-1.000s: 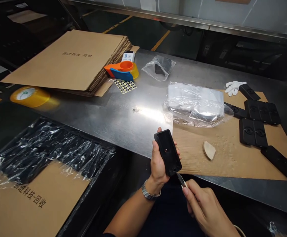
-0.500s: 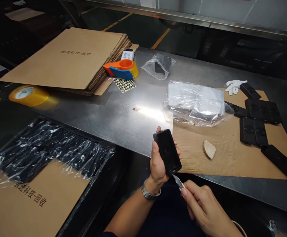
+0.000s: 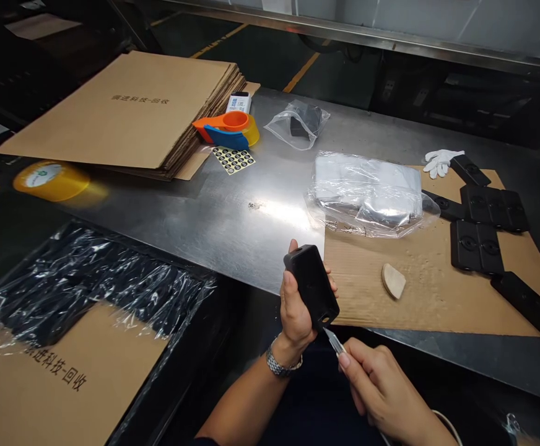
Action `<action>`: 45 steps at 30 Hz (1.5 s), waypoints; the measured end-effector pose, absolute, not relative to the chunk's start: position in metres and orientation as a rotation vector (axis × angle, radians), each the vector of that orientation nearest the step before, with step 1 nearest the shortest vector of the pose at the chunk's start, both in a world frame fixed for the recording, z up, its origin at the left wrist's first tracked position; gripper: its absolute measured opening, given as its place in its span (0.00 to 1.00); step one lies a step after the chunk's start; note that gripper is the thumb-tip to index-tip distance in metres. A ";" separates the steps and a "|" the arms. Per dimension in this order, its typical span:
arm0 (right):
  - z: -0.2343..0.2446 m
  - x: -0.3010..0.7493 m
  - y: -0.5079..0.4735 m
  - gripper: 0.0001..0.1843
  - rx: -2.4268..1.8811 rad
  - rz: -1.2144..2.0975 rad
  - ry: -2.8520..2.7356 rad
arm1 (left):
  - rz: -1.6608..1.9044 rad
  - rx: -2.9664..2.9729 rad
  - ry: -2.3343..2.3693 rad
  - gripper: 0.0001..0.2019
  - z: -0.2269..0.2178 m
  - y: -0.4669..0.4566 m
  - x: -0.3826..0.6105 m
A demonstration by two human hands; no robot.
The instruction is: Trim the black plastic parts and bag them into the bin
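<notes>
Head view: the left hand (image 3: 296,316), clamped around a black, hollow, plastic-looking rectangular case (image 3: 311,282) by the grey metal tabletop (image 3: 195,223), slants its long axis down toward the right hand (image 3: 381,384), which grips a slim metal-bladed knife (image 3: 334,342), tip up-left beside the case's lower end; contact is unclear.
</notes>
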State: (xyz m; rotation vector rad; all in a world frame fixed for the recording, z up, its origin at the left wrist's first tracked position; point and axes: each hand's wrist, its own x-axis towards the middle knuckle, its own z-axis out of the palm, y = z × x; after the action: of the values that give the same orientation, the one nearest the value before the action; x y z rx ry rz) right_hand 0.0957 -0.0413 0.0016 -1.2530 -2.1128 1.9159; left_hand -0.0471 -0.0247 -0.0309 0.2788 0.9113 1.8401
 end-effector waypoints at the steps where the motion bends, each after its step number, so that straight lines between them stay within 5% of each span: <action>1: 0.001 0.096 -0.042 0.18 -1.249 1.932 -2.100 | 1.845 0.282 0.915 0.27 -0.031 -0.025 -0.047; 11: -0.001 0.095 -0.047 0.17 -1.241 1.947 -2.057 | 1.940 0.214 0.894 0.26 -0.029 -0.022 -0.044; 18: -0.004 0.089 -0.057 0.14 -0.916 0.382 -2.451 | 2.209 0.173 0.905 0.27 -0.025 -0.019 -0.042; 22: -0.006 0.084 -0.058 0.16 -0.864 0.005 -2.541 | 2.296 0.230 0.958 0.26 -0.026 -0.019 -0.042; 45: 0.001 0.085 -0.059 0.20 -0.852 -0.247 -2.679 | 2.246 0.238 1.093 0.24 -0.019 -0.026 -0.040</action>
State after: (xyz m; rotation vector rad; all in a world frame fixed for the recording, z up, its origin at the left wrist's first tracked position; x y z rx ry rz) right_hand 0.0846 -0.0592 0.0014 -0.8517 -2.6793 -0.2467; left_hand -0.0399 -0.0264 -0.0192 0.2379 1.0931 2.2459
